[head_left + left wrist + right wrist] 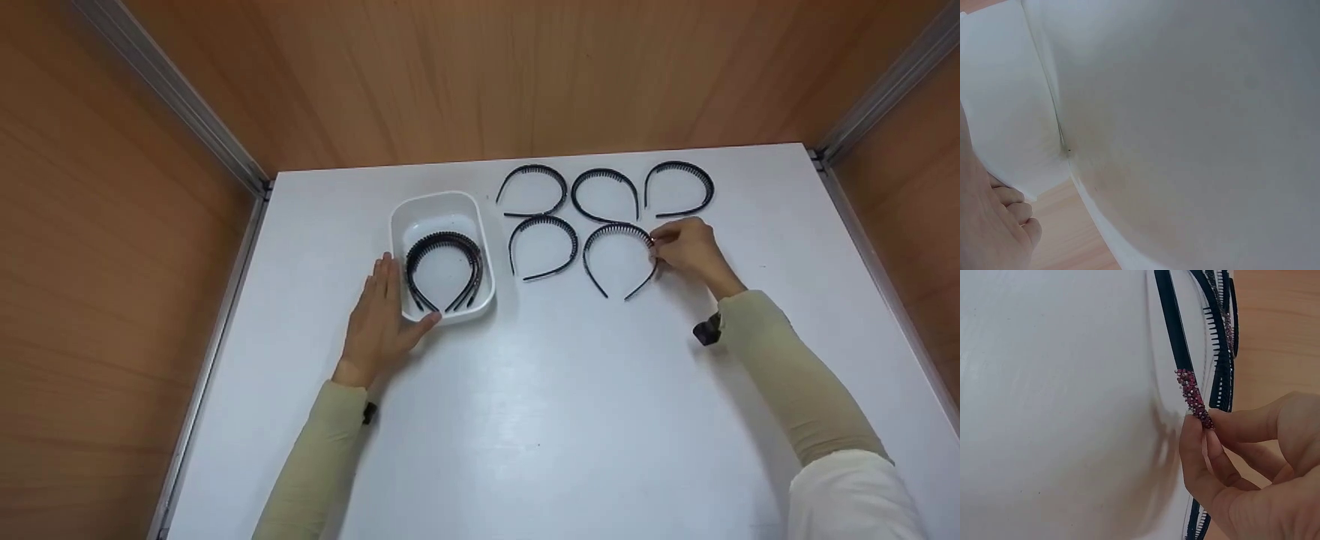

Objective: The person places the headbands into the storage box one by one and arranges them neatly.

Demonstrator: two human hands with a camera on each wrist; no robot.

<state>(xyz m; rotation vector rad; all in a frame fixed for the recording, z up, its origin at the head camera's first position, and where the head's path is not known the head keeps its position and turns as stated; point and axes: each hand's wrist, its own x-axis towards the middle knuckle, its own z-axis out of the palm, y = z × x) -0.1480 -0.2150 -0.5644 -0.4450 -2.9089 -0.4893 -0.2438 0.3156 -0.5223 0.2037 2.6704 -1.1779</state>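
Note:
Between thumb and fingers, my right hand (686, 251) pinches the right side of a black toothed headband (598, 234). In the right wrist view, a patch of pinkish-red beads or stones (1189, 391) decorates the headband where the fingertips grip it. My left hand (379, 319) rests along the left side of a white plastic tub (486, 262), fingers straight and thumb at its front rim. Inside the tub lies a stack of black headbands (444, 241). The left wrist view shows curled-looking fingertips beside the tub's wall (1005, 95).
Three black headbands form a back row: left (562, 187), middle (576, 199) and right (709, 187). Another headband (574, 244) lies in front of them, left of the held one. Wooden panels (525, 82) enclose the white table (525, 420) at the back and sides.

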